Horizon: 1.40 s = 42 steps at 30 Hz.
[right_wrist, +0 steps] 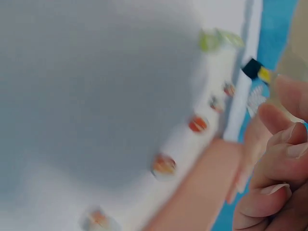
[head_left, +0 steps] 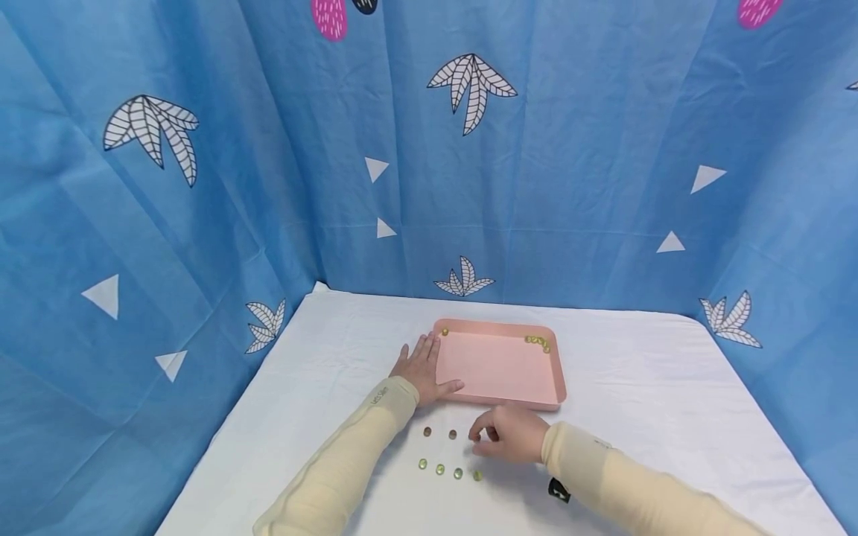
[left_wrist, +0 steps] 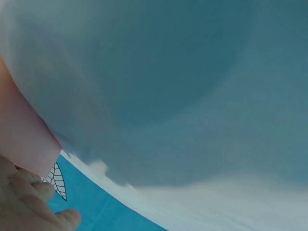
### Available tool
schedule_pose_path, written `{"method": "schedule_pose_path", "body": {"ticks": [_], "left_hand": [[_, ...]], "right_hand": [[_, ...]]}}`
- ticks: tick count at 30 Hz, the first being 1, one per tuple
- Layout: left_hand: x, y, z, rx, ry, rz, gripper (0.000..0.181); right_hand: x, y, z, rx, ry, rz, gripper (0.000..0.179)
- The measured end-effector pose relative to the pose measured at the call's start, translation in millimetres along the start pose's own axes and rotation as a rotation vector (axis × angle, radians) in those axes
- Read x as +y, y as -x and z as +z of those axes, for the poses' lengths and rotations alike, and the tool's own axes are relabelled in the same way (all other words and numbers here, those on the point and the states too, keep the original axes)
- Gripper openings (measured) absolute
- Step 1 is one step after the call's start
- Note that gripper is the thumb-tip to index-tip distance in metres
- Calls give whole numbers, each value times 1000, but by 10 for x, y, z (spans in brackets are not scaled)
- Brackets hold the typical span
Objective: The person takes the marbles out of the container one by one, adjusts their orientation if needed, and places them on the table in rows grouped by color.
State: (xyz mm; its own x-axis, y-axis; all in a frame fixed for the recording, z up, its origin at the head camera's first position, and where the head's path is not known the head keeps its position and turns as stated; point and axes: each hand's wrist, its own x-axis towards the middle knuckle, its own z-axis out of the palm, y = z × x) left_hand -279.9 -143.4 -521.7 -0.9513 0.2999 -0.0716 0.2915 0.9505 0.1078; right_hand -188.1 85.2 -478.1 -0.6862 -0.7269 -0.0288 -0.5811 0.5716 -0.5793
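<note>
On the left rim of a shallow pink tray [head_left: 496, 365], my left hand [head_left: 422, 370] rests with fingers straight and thumb out over the near-left corner. In front of the tray my right hand [head_left: 515, 433] has curled fingers; thumb and index finger appear to pinch a small brown glass gem, mostly hidden at the fingertips. Two more brown gems, one [head_left: 427, 432] and another [head_left: 452, 434], lie in line to its left. Nearer the front is a row of several yellow-green gems [head_left: 439, 470]. The right wrist view shows curled fingers [right_wrist: 269, 197] and blurred orange gems [right_wrist: 163, 165].
Inside the tray, several yellow-green pieces [head_left: 538, 341] cluster at the far right corner and a single one [head_left: 445, 332] sits far left. A small black object [head_left: 559, 490] shows beside the right sleeve. Blue patterned curtains [head_left: 570, 149] surround the white table [head_left: 643, 387].
</note>
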Motion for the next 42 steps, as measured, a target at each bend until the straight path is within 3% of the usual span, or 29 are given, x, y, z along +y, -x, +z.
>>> {"method": "schedule_pose_path", "body": {"ticks": [6, 14, 23, 29, 34, 37, 42], "left_hand": [[14, -10, 2, -9, -23, -29, 121], [16, -7, -8, -14, -9, -43, 121], [33, 9, -9, 9, 32, -67, 126], [32, 6, 6, 21, 36, -67, 125], [12, -10, 51, 30, 33, -58, 123], [6, -19, 62, 26, 34, -55, 123], [0, -36, 83, 27, 24, -55, 124]], "right_hand": [[76, -62, -231, 41, -78, 64, 21], [206, -178, -461, 165, -66, 89, 15], [444, -404, -671, 240, -112, 192, 15], [562, -539, -763, 220, -133, 219, 17], [633, -662, -833, 197, -54, 259, 14], [677, -745, -867, 195, -25, 246, 14], [721, -874, -891, 193, -72, 232, 16]]}}
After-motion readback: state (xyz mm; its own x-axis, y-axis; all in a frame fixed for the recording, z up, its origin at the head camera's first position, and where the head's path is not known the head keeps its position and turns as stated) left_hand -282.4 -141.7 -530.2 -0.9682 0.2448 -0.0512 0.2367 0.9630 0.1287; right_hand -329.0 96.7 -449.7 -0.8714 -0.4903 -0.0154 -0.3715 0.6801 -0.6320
